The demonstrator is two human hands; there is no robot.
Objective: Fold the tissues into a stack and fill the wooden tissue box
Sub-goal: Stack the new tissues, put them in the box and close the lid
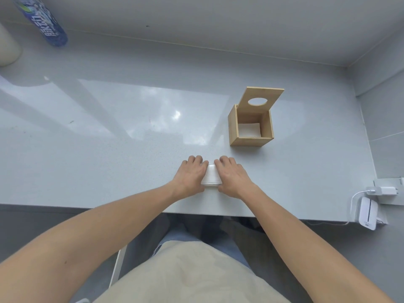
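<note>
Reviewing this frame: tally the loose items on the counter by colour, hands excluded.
White: 4, tissue stack, tissues in the box, charger, small device
Wooden: 1, tissue box
Blue: 1, bottle
Cream: 1, container
Total: 7

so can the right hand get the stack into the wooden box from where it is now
Probably yes. The wooden box stands just ahead of the right hand, lid tipped back, top open, with bare table between it and the tissue stack.
</note>
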